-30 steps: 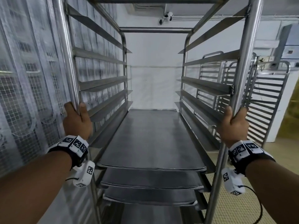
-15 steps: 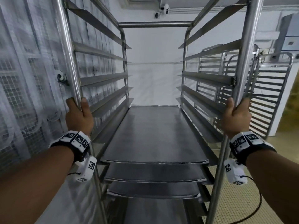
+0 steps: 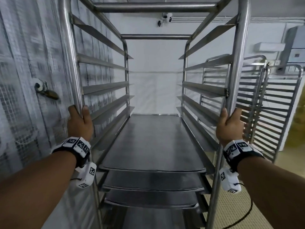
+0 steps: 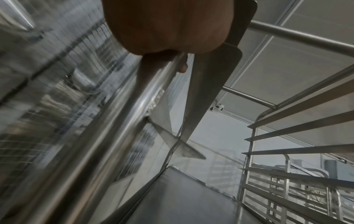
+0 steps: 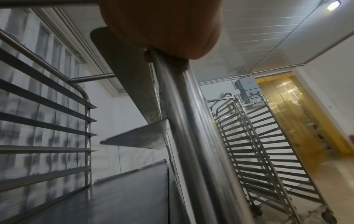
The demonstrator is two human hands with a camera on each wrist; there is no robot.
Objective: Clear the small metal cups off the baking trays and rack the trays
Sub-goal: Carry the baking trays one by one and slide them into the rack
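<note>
A tall steel tray rack [image 3: 155, 5] fills the head view. Several dark baking trays [image 3: 153, 146] lie stacked on its lower rails, the top one bare, with no metal cups in sight. My left hand [image 3: 79, 123] grips the rack's front left upright [image 3: 69, 63], fingers and thumb curled round the tube. My right hand [image 3: 230, 124] grips the front right upright [image 3: 239, 63] the same way. In the wrist views the left hand [image 4: 164, 30] and right hand [image 5: 162, 25] wrap the shiny tubes, with the top tray [image 4: 182, 200] [image 5: 114, 197] below.
A wall of mesh behind plastic sheeting [image 3: 24, 96] runs close along the left. More bare racks [image 3: 270, 104] [image 5: 268, 144] stand to the right on a tiled floor [image 3: 234, 212]. A yellow strip curtain [image 5: 298, 115] hangs at a doorway. A white wall [image 3: 155, 80] closes the far end.
The view has tilted up and the wall on the left has slid past, so the rack's top bars show. Both hands keep their grip on the uprights.
</note>
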